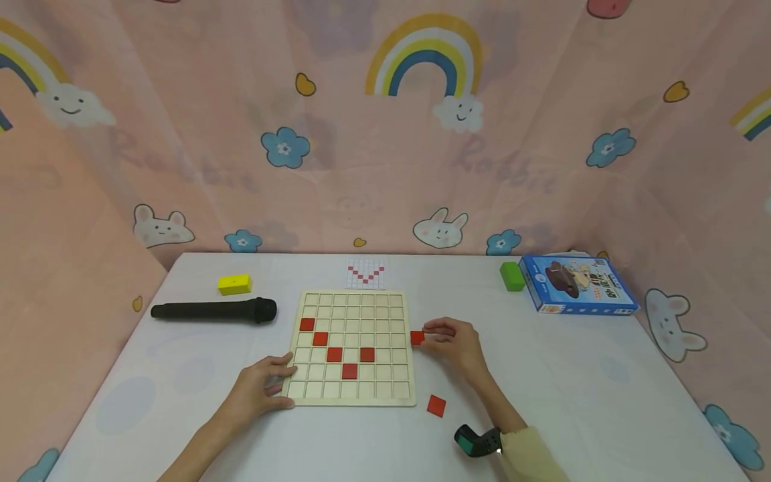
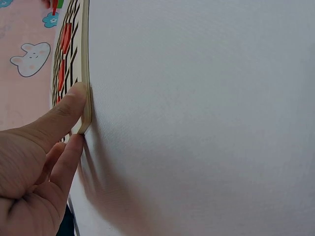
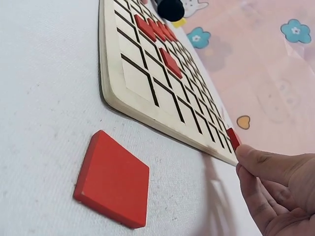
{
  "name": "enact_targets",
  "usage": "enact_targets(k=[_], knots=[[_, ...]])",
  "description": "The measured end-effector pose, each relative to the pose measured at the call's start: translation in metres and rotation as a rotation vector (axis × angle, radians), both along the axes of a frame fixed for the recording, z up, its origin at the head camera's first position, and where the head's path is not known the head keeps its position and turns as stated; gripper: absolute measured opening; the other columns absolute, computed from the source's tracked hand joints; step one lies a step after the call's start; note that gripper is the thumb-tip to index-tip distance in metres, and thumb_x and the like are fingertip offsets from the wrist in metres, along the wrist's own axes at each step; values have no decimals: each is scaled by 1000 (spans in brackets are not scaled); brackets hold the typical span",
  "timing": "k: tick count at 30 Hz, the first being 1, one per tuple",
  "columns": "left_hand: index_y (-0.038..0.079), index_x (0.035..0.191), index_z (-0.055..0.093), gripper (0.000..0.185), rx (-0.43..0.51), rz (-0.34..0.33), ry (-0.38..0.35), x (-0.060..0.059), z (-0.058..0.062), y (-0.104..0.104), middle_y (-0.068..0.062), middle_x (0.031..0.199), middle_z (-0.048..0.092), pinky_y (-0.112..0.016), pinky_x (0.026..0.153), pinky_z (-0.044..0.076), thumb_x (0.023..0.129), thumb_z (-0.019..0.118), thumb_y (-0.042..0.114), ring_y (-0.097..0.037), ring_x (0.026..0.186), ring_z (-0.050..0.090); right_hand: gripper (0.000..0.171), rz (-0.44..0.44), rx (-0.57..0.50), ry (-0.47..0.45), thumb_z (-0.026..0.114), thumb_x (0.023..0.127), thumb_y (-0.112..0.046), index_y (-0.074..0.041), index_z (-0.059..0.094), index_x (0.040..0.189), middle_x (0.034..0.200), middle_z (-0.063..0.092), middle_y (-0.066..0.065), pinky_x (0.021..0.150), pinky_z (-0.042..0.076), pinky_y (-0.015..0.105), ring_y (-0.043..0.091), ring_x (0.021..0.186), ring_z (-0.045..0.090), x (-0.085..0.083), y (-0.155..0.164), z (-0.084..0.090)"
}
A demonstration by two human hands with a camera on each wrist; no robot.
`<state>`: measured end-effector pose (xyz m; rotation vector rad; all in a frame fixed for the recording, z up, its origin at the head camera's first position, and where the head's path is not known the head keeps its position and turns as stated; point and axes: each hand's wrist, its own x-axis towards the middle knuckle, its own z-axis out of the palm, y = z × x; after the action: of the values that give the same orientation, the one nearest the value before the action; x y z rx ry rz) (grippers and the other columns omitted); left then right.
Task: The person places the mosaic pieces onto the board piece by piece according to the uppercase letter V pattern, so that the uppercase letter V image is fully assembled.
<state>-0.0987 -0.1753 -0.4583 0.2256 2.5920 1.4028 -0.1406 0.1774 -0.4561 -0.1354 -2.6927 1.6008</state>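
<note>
A pale wooden grid board (image 1: 376,328) lies on the white table with several red square tiles set in its cells, forming a slanted line down from the left and one tile (image 1: 367,355) rising on the right. At the board's lower left corner, my left hand (image 1: 260,385) holds the edge between thumb and fingers. Just beyond the right edge, my right hand (image 1: 453,345) pinches a red tile (image 1: 417,338) by its side with thumb and fingertips. Another red tile (image 1: 436,406) rests flat on the table below that hand, large in the right wrist view.
A small printed pattern card (image 1: 365,274) lies behind the board. To the left are a black microphone (image 1: 213,310) and a yellow block (image 1: 234,284). A green block (image 1: 512,276) and a blue box (image 1: 578,284) stand at the back right. The right wrist wears a black device (image 1: 478,441).
</note>
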Motion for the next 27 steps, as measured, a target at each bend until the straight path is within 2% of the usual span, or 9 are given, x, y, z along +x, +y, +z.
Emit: enact_targets(k=[9,22,27], knots=[[-12,111,65,59,7,-9,3,0,0,-1,-22,134,52,-25,85,58,56,85,-6,-41,123,49,31,21,41,59,80,72,5,0,70,101,95,72,12,79,61,36,24,81,69,-8,-15,2],[-12,112,65,59,22,-1,-12,0,0,-1,-22,134,52,-26,84,58,57,85,-7,-41,123,49,30,67,45,48,80,72,4,0,69,99,91,71,10,70,61,27,16,71,65,-12,-36,-4],[-12,112,65,59,22,-3,-13,0,0,-1,-21,135,52,-26,84,58,57,85,-7,-40,123,49,28,74,17,42,79,72,6,0,69,97,90,70,9,68,60,24,15,70,62,-12,-42,-7]])
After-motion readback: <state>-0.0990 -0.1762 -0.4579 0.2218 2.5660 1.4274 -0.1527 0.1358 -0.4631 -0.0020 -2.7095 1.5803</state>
